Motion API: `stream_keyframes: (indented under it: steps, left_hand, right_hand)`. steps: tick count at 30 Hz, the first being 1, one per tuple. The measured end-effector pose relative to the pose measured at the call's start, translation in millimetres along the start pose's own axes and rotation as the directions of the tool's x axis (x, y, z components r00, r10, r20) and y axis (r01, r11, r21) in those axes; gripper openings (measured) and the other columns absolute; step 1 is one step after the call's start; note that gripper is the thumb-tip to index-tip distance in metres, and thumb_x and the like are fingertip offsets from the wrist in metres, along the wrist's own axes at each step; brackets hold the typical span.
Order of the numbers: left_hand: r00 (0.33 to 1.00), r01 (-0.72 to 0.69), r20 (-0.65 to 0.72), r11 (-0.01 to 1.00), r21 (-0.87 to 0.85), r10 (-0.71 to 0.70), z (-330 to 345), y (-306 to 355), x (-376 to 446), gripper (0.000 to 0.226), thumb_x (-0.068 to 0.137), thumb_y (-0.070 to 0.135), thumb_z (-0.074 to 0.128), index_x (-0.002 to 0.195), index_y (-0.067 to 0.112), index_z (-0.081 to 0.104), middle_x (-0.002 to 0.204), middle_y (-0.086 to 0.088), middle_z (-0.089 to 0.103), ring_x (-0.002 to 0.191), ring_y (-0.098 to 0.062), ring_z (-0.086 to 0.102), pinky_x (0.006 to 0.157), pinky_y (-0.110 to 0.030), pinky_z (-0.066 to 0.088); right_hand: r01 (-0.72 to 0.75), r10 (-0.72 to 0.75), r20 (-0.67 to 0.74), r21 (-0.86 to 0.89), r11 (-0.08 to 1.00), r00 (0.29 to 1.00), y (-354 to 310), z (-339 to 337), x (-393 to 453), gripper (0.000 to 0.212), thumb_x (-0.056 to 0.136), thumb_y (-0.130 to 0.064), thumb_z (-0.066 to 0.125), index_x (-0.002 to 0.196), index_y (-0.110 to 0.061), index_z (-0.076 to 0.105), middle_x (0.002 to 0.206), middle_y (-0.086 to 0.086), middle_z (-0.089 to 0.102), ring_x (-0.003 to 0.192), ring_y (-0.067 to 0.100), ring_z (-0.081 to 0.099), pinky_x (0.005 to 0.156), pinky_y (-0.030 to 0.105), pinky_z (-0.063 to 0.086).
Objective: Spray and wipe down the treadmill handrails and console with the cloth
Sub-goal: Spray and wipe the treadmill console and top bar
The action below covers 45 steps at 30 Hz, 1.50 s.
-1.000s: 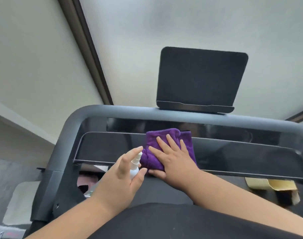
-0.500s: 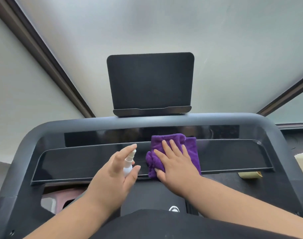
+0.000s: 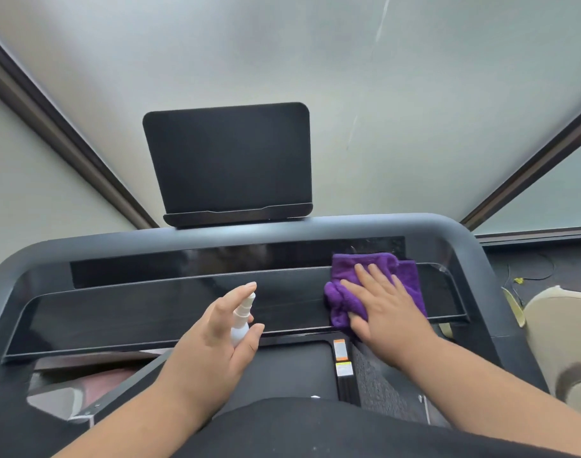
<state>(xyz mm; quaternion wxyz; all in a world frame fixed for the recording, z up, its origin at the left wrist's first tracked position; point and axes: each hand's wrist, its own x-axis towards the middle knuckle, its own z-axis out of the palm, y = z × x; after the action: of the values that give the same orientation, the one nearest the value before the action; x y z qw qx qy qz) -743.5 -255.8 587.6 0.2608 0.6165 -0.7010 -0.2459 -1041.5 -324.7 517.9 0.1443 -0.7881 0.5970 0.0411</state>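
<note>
While the right hand (image 3: 386, 312) is pressing flat, fingers spread, on the purple cloth (image 3: 375, 285) near the right end of the glossy black console (image 3: 150, 309), the left hand (image 3: 216, 345) is gripping a white spray bottle (image 3: 242, 320) at the console's near edge. Pale frosted panels (image 3: 348, 94) with dark frames are filling the background.

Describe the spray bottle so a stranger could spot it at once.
Find the long glossy black treadmill console. In front of its middle, the left hand holds a small spray bottle upright. It is the only white thing there; the right hand beside it presses a purple cloth.
</note>
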Motion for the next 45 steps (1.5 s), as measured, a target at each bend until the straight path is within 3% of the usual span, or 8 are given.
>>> stream_keyframes:
  steps: [6, 12, 15, 25, 29, 34, 41, 45]
  left_hand:
    - [0.998, 0.056, -0.032, 0.998, -0.010, -0.056, 9.0, 5.1, -10.3, 0.070, 0.088, 0.032, 0.065, 0.134, 0.066, 0.024, 0.109, 0.030, 0.055, 0.086, 0.007, 0.058, 0.072, -0.003, 0.040]
    - [0.999, 0.040, -0.015, 0.998, -0.037, -0.041, 12.5, 14.7, -12.0, 0.059, 0.084, 0.039, 0.059, 0.136, 0.051, 0.032, 0.110, 0.025, 0.056, 0.081, 0.013, 0.056, 0.079, 0.001, 0.037]
    - [1.000, 0.006, 0.002, 1.000, -0.031, -0.006, 14.5, 20.2, -9.8, 0.060, 0.084, 0.035, 0.060, 0.135, 0.049, 0.032, 0.111, 0.023, 0.055, 0.086, 0.011, 0.058, 0.080, 0.001, 0.037]
    - [0.999, -0.002, 0.046, 1.000, 0.007, 0.002, 21.0, 20.9, -10.3, 0.076, 0.085, 0.020, 0.071, 0.136, 0.056, 0.029, 0.107, 0.025, 0.056, 0.071, 0.011, 0.055, 0.067, -0.013, 0.041]
    - [0.996, -0.017, 0.091, 1.000, -0.004, 0.017, 32.1, 27.6, -0.5, 0.086, 0.084, 0.016, 0.074, 0.133, 0.067, 0.025, 0.105, 0.028, 0.055, 0.074, 0.009, 0.056, 0.066, -0.021, 0.045]
    - [0.985, -0.103, 0.138, 0.995, 0.003, 0.102, 54.1, 53.9, 20.2, 0.089, 0.083, 0.019, 0.075, 0.131, 0.071, 0.022, 0.102, 0.028, 0.057, 0.086, 0.012, 0.057, 0.066, -0.014, 0.043]
    - [0.972, -0.138, 0.196, 0.990, 0.011, 0.133, 69.7, 75.8, 32.1, 0.083, 0.085, 0.023, 0.072, 0.133, 0.068, 0.022, 0.119, 0.041, 0.045, 0.091, 0.020, 0.053, 0.066, -0.009, 0.039]
    - [0.977, -0.095, 0.191, 0.995, 0.016, 0.090, 66.8, 70.4, 26.0, 0.083, 0.085, 0.023, 0.073, 0.131, 0.070, 0.023, 0.118, 0.041, 0.046, 0.087, 0.017, 0.055, 0.065, -0.012, 0.041]
  right_hand:
    - [-0.068, 0.068, -0.007, 0.019, 0.997, 0.998, -25.8, -0.3, 9.3, 0.078, 0.077, -0.057, 0.015, 0.152, -0.039, 0.028, 0.167, 0.000, 0.011, 0.153, 0.024, 0.003, 0.121, 0.047, 0.000]
    - [0.221, -0.225, 0.047, 0.085, 0.972, 0.973, -100.3, 14.3, 30.6, 0.077, 0.080, -0.054, 0.025, 0.154, -0.031, 0.028, 0.167, 0.003, 0.010, 0.153, 0.026, 0.002, 0.120, 0.050, -0.004]
    - [0.270, -0.272, 0.043, 0.057, 0.961, 0.961, -90.2, 16.2, 29.0, 0.079, 0.082, -0.055, 0.020, 0.157, -0.028, 0.020, 0.167, 0.000, 0.008, 0.153, 0.021, 0.001, 0.121, 0.046, -0.006]
    - [-0.099, 0.102, -0.029, 0.089, 0.991, 0.994, 44.0, -7.8, -10.7, 0.072, 0.083, -0.051, 0.030, 0.154, -0.038, 0.029, 0.165, -0.009, 0.016, 0.153, 0.013, 0.006, 0.123, 0.041, 0.000]
    - [-0.046, 0.049, -0.025, 0.088, 0.995, 0.999, 15.8, -3.9, -2.6, 0.073, 0.081, -0.052, 0.029, 0.153, -0.037, 0.031, 0.166, -0.008, 0.015, 0.153, 0.017, 0.005, 0.121, 0.047, -0.002]
    - [0.112, -0.111, -0.016, 0.131, 0.985, 0.994, -4.8, 6.8, 2.4, 0.073, 0.080, -0.052, 0.032, 0.152, -0.036, 0.033, 0.165, -0.006, 0.019, 0.153, 0.019, 0.008, 0.120, 0.049, -0.004]
    - [-0.080, 0.089, -0.066, 0.127, 0.989, 0.994, 79.5, -7.1, -20.2, 0.072, 0.079, -0.054, 0.029, 0.150, -0.044, 0.034, 0.164, -0.015, 0.016, 0.153, 0.011, 0.005, 0.122, 0.052, 0.000]
    - [-0.080, 0.086, -0.055, 0.105, 0.991, 0.995, 70.5, -5.4, -16.5, 0.074, 0.078, -0.057, 0.024, 0.151, -0.043, 0.032, 0.165, -0.012, 0.015, 0.153, 0.016, 0.004, 0.120, 0.055, -0.002]
